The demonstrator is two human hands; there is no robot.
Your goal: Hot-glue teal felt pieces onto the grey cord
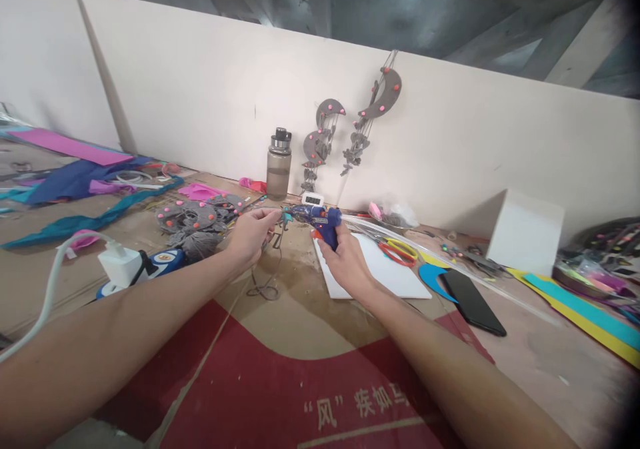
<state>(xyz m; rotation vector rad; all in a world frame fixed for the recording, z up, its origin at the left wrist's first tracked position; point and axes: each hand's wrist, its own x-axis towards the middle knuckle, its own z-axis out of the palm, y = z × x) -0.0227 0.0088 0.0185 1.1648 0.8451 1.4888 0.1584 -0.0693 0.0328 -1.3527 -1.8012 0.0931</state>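
My right hand (347, 256) is wrapped round the handle of a blue hot glue gun (327, 218), its nozzle pointing left. A long clear glue stick (425, 246) runs out of the gun's rear to the right. With thumb and fingers pinched, my left hand (250, 234) holds a small teal piece (287, 216) right by the nozzle; I cannot tell whether they touch. From that piece a thin grey cord (264, 292) hangs and loops onto the cardboard. Behind my left hand lie grey felt shapes (187, 217) dotted with pink and orange pompoms.
A water bottle (279, 166) stands by the white wall board, where grey crescent hangings (383, 94) hang. On the right are a white sheet (400, 282), scissors (397, 252) and a black phone (473, 301). A charger plug (120, 264) sits left of my forearm, near coloured felt strips (65, 144).
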